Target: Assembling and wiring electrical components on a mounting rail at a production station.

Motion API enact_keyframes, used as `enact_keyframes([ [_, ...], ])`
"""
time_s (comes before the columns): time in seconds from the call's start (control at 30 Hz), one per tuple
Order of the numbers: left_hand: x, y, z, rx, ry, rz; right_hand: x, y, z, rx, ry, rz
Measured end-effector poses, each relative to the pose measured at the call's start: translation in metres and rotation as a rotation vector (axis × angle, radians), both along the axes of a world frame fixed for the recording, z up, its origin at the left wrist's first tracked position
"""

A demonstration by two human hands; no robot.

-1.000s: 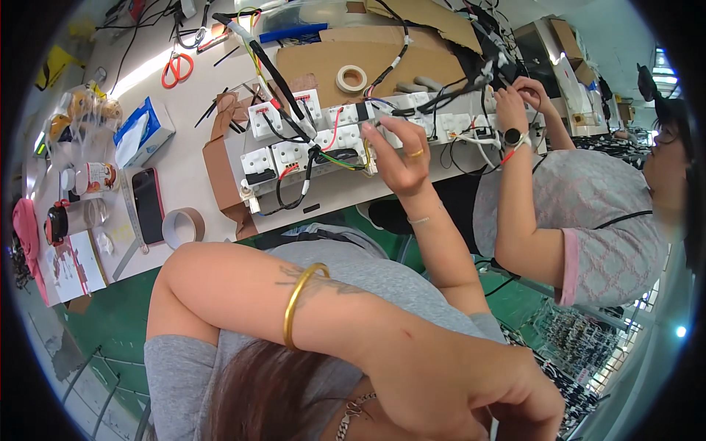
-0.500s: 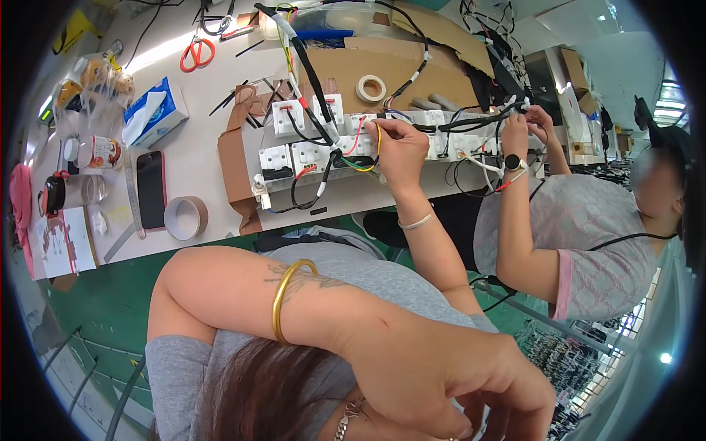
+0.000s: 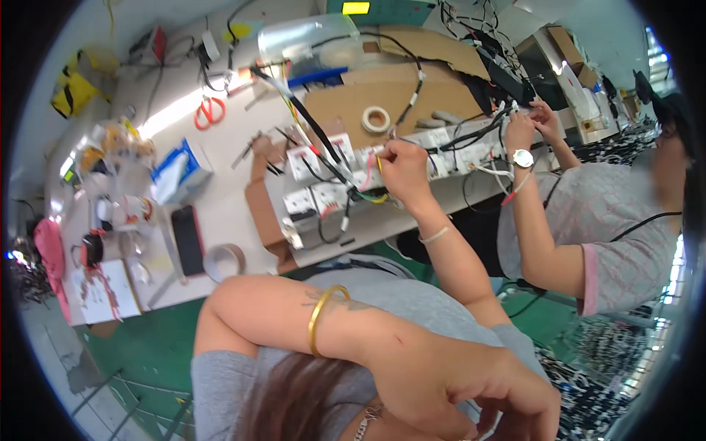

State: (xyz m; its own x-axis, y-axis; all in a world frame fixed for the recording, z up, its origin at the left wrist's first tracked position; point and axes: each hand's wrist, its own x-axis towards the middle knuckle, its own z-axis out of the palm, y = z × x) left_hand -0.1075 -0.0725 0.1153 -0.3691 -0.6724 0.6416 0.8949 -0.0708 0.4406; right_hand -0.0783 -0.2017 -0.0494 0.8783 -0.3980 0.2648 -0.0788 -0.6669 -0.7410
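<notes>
My right hand [image 3: 406,170] pinches a thin yellow wire [image 3: 380,165] at the row of white circuit breakers [image 3: 362,156]. A pink-red wire [image 3: 370,170] runs into the breaker just left of its fingers. Beside it, a thick black cable [image 3: 321,132] with white sleeves crosses the breakers, several of which stand in two rows. My left hand [image 3: 471,378] is raised close to the camera, away from the table, below a gold bangle on the forearm. Its fingers are loosely bent and apart, with nothing visible in them; the fingertips are partly cut off by the lower edge.
At the right, a co-worker's hands [image 3: 531,126] work on black cables at the far end of the breakers. A masking tape roll [image 3: 376,120] lies on cardboard [image 3: 334,103]. Leftward are red scissors [image 3: 209,113], a tissue box [image 3: 182,172], a phone [image 3: 188,239] and a wider tape roll [image 3: 223,262].
The view has tilted and shifted, so the table appears lower and turned. My right hand stays at the breaker with the yellow wire; my left hand stays raised near the camera.
</notes>
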Motion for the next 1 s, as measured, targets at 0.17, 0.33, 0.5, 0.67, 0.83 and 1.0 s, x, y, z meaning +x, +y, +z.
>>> enact_keyframes([
  [0.17, -0.004, -0.006, 0.000, -0.053, -0.061, 0.076, 0.001, -0.003, -0.011, -0.021, -0.021, 0.001],
  [0.33, 0.005, -0.017, 0.008, 0.237, -0.290, -0.292, 0.000, -0.002, -0.012, -0.029, -0.044, -0.057],
  [0.5, 0.001, -0.045, 0.006, -0.027, -0.196, 0.057, -0.001, 0.009, -0.007, 0.203, 0.088, -0.069],
  [0.67, -0.019, -0.058, -0.024, 0.157, -0.189, 0.175, 0.015, 0.017, -0.010, 0.033, 0.143, -0.001],
  [0.83, -0.017, -0.087, 0.005, 0.031, -0.730, 0.096, 0.003, -0.001, -0.004, 0.103, 0.176, -0.030],
  [1.0, 0.032, -0.068, -0.038, -0.821, -1.135, 1.643, 0.020, 0.004, -0.015, 0.103, 0.083, 0.059],
])
